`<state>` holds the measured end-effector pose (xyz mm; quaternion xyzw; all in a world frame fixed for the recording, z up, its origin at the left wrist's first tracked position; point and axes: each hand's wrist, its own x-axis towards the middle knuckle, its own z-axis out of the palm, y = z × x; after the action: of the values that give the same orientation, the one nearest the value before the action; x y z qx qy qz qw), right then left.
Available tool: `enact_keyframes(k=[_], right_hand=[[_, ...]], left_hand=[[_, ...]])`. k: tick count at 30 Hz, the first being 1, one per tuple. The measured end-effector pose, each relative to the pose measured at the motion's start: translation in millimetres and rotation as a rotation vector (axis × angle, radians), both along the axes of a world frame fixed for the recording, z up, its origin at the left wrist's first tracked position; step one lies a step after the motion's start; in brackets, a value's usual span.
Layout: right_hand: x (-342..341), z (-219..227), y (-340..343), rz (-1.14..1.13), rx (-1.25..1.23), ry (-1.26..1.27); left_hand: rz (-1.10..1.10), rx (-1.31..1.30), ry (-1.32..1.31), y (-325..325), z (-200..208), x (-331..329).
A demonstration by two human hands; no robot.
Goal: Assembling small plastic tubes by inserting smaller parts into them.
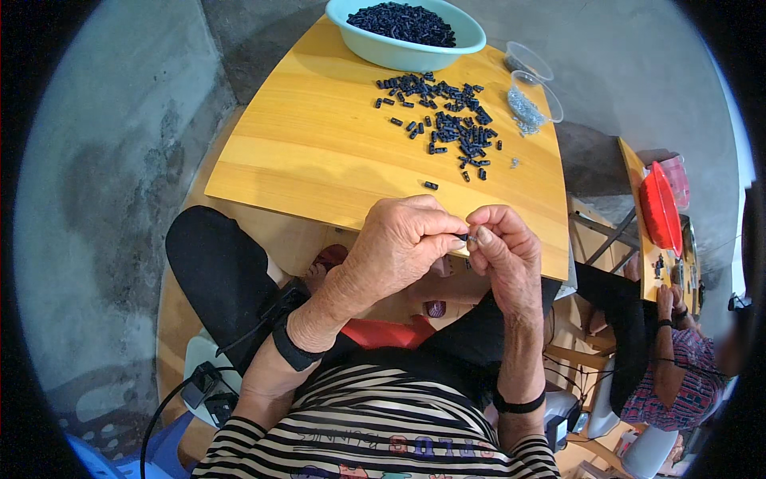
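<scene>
Both my hands meet just past the table's near edge. Between its thumb and fingers, my left hand [407, 235] pinches a small black plastic piece [461, 237], mostly covered by the fingertips. My right hand [504, 247] is closed in a pinch against the end of that piece, on a tiny pale, shiny part [472, 239] too small to name. Ahead on the wooden table [303, 136] lies a loose heap of similar black pieces [467, 132]. One single black piece [431, 185] lies nearer to my hands.
A pale blue basin [399, 53] full of black pieces stands at the far edge. At the right, a clear tub [550, 104] lies tipped, spilling small silvery parts [525, 112], beside another clear tub [531, 60]. Farther right, another person [674, 375] works at a table with a red basin [661, 209].
</scene>
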<state>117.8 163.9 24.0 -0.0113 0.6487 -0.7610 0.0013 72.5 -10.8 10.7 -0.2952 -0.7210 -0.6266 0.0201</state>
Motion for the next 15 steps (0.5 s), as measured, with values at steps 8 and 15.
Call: enact_keyframes(k=[8,15], right_hand=[[1.4,0.4,-1.8,-0.029,-0.016,-0.001],[1.1,-5.9,-3.4,-0.081,-0.153,-0.006]], left_hand=[[0.023,-0.036,0.028,-0.6,2.3,-1.2],[0.001,0.072,-0.172,0.0,-1.3,-2.7]])
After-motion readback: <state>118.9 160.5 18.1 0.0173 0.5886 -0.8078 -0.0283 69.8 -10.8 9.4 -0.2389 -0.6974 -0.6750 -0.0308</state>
